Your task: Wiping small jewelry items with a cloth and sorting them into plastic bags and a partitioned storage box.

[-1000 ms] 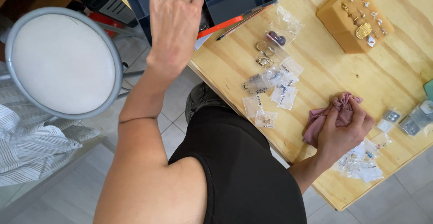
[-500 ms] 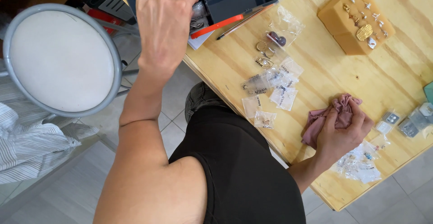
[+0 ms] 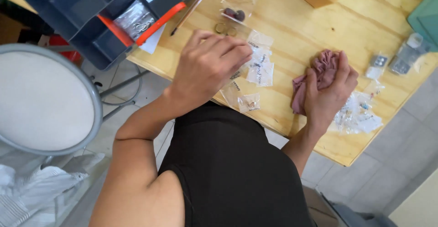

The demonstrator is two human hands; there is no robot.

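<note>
Seemingly midway, my left hand curled onto small clear bags at the counter's nine o'clock edge, my right hand clenched on the pink cloth, other bags untouched.

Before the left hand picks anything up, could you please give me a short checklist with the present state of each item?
1. Left hand over the small clear bags: ok.
2. Left hand actually gripping a bag: cannot tell, fingertips hidden.
3. Right hand closed on the pink cloth: ok.
4. Bags lie flat on the wooden table: ok.
5. Dark organiser box fully on the table: not ok, it overhangs the edge.
</note>
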